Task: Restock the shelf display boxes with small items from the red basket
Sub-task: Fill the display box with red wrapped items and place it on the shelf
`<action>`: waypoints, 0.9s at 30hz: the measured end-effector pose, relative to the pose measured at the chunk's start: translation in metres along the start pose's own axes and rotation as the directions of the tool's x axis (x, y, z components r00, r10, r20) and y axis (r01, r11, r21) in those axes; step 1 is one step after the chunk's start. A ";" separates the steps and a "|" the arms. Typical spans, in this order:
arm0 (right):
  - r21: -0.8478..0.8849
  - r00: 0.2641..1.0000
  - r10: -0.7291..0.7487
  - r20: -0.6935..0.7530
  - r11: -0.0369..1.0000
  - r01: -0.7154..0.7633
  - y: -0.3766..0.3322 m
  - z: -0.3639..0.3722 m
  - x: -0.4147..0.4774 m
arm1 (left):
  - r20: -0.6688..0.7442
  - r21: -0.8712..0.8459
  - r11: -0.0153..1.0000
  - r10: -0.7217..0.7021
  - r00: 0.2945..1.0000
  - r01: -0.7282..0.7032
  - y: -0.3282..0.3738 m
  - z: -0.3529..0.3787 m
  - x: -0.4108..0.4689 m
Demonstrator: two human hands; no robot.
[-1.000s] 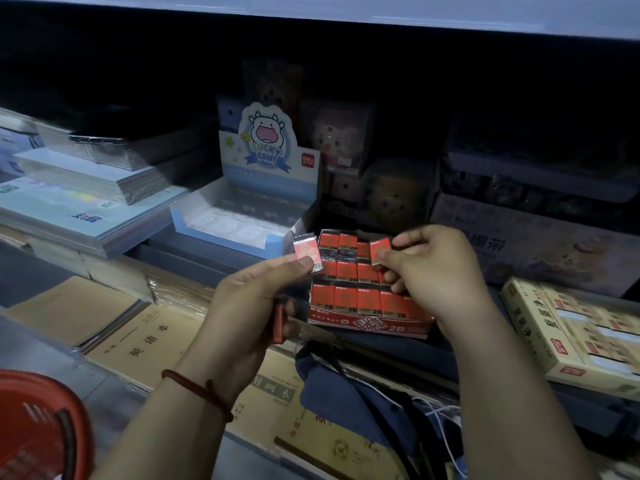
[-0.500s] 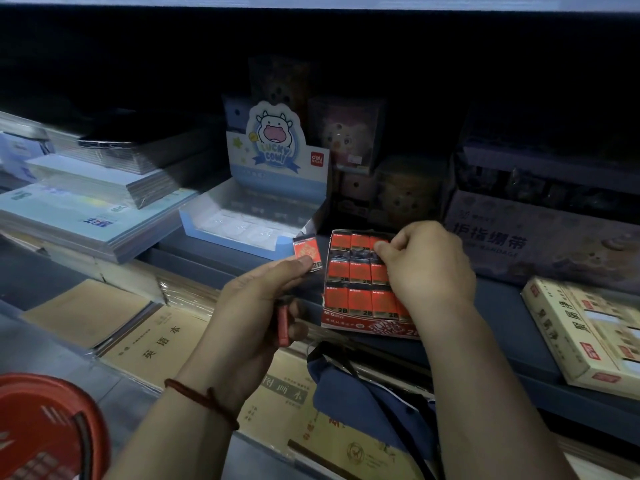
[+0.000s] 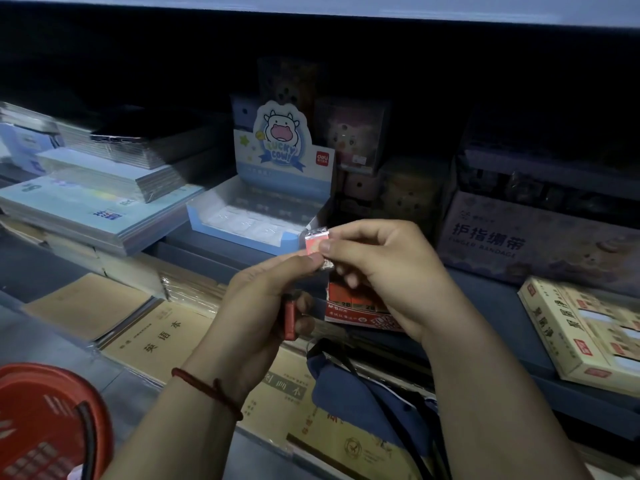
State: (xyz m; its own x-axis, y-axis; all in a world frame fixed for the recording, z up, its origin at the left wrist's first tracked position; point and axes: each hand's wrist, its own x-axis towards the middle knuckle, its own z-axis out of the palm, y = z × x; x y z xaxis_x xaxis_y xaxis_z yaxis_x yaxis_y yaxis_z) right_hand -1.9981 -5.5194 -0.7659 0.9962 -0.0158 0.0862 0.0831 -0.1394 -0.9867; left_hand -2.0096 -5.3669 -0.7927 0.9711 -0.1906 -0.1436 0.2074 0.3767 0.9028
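Before dim shelf [image 3: 485, 306], left hand [image 3: 263, 306] and right hand [image 3: 388, 268] together pinch one wrapped eraser [image 3: 316, 241]

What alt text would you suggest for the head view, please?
Left hand and right hand together pinch a small wrapped red item before a red display box on a dim shelf. The left hand also holds a second red piece; a red basket sits lower left.

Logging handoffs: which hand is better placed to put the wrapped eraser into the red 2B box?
Probably right: right hand pinches the wrapped eraser above the red 2B box; left hand also grips a second eraser.
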 end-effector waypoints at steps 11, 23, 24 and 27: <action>0.205 0.979 0.116 -0.170 0.975 -0.080 -0.002 -0.018 -0.002 | 0.076 -0.530 0.837 -0.112 0.991 0.135 0.007 -0.008 0.003; 0.128 0.978 0.112 -0.179 0.988 -0.089 -0.002 -0.021 -0.003 | 0.019 -0.584 0.807 -0.096 0.995 0.089 0.000 -0.002 0.016; 0.108 0.978 0.108 -0.178 0.990 -0.089 -0.002 -0.021 -0.003 | 0.008 -0.595 0.799 -0.102 0.995 0.087 -0.001 -0.003 0.016; 0.022 0.974 0.069 -0.217 0.998 -0.066 -0.003 -0.024 -0.003 | -0.009 -0.554 0.830 -0.094 0.996 0.073 -0.001 -0.004 0.013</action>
State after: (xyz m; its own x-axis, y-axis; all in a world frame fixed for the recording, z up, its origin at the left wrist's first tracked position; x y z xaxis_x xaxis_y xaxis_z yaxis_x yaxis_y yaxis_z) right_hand -2.0024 -5.5428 -0.7595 0.9696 -0.2403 0.0455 0.0178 -0.1159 -0.9931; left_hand -1.9967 -5.3662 -0.7967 0.9483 -0.2171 -0.2315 0.3087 0.8003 0.5141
